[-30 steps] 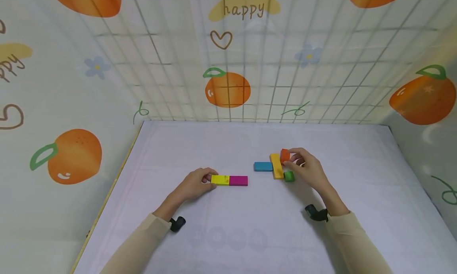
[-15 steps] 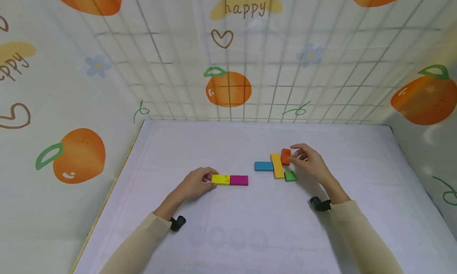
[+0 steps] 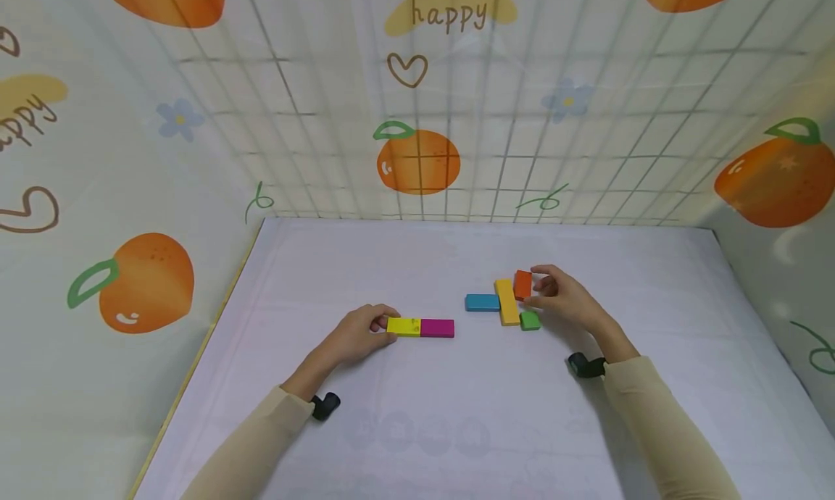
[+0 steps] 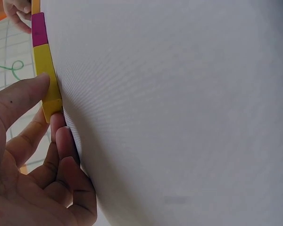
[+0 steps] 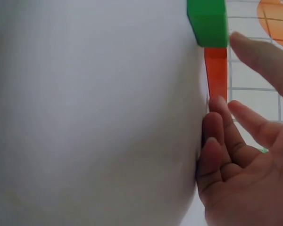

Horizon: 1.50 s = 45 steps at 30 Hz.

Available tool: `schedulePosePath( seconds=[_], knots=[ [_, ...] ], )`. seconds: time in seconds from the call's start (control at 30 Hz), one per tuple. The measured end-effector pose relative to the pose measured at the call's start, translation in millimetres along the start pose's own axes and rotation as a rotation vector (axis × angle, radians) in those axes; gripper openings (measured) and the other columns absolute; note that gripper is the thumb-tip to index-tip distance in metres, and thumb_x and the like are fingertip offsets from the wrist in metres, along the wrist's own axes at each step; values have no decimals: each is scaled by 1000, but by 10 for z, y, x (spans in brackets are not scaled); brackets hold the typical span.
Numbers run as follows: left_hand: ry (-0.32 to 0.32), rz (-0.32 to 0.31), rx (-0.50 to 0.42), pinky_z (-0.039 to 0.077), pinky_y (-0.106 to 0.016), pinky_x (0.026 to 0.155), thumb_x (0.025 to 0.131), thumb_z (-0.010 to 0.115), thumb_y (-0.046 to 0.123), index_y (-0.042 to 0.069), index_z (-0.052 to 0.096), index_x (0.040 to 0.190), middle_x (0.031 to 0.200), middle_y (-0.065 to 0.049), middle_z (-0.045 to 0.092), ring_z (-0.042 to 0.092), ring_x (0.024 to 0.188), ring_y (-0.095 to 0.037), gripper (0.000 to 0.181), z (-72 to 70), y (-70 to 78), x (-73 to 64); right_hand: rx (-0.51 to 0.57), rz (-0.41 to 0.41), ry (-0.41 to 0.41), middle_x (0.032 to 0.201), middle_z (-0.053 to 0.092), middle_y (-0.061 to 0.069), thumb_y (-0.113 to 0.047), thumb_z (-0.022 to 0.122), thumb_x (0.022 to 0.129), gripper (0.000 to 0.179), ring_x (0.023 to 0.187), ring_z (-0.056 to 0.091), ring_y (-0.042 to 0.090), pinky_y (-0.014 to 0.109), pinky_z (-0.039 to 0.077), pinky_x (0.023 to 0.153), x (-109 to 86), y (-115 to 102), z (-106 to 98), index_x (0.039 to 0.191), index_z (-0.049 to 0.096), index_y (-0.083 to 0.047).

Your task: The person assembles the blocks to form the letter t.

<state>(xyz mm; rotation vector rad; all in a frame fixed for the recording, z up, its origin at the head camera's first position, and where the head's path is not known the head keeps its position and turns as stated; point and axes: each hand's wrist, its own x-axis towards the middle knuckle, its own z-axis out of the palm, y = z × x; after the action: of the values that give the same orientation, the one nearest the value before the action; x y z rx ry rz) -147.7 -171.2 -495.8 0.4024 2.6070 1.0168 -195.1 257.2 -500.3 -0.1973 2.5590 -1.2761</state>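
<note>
My left hand (image 3: 357,335) pinches the left end of a yellow block (image 3: 404,327), thumb on the near side and a finger on the far side. A magenta block (image 3: 438,328) lies end to end with it. At the right, my right hand (image 3: 566,297) has its fingertips at the right side of an orange block (image 3: 523,285), thumb and forefinger spread. In the right wrist view the thumb stands apart beside a green block (image 5: 211,23). An amber block (image 3: 507,302) lies between a blue block (image 3: 482,303) and the orange and green ones.
The blocks lie on a white-covered table (image 3: 417,398) with a yellowish left edge. Printed curtain-like sheets (image 3: 313,123) rise behind it and on both sides. Small black devices (image 3: 325,406) are strapped to both wrists.
My right hand has drawn slightly right, its fingertips easing off the orange block. The green block beside the thumb has settled flatter. My left hand stays put on the yellow block.
</note>
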Motion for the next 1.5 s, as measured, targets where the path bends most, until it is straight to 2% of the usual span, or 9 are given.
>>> schedulePosePath(
  seconds=[0.27, 0.6, 0.93, 1.5],
  knots=[
    [-3, -5, 7, 43, -33, 76, 88, 78, 17, 18, 69, 120, 91, 3, 56, 50, 86, -18, 33, 7, -16, 23, -28, -3, -21, 119, 55, 16, -29, 80, 87, 82, 102, 52, 31, 44, 46, 90, 8, 9, 5, 151, 36, -5],
    [-4, -11, -5, 42, -34, 75, 88, 79, 16, 18, 69, 119, 90, 3, 55, 49, 86, -18, 33, -2, 19, -6, -43, 0, -23, 117, 55, 16, -20, 78, 89, 73, 99, 52, 30, 41, 46, 87, 25, 16, 21, 149, 39, -6],
    [-5, -14, -6, 42, -34, 75, 88, 79, 16, 18, 69, 119, 90, 1, 56, 49, 86, -19, 33, -10, 25, -7, -37, -25, -17, 116, 55, 15, -20, 78, 88, 70, 98, 53, 30, 41, 46, 85, 5, 2, 9, 146, 43, -5],
    [-8, -12, -5, 43, -34, 75, 88, 79, 16, 18, 69, 119, 90, 2, 56, 50, 87, -19, 33, -14, 0, 8, -19, -10, 1, 119, 56, 16, -22, 78, 90, 70, 106, 55, 34, 48, 47, 92, -3, -29, 10, 147, 41, -7]
  ],
)
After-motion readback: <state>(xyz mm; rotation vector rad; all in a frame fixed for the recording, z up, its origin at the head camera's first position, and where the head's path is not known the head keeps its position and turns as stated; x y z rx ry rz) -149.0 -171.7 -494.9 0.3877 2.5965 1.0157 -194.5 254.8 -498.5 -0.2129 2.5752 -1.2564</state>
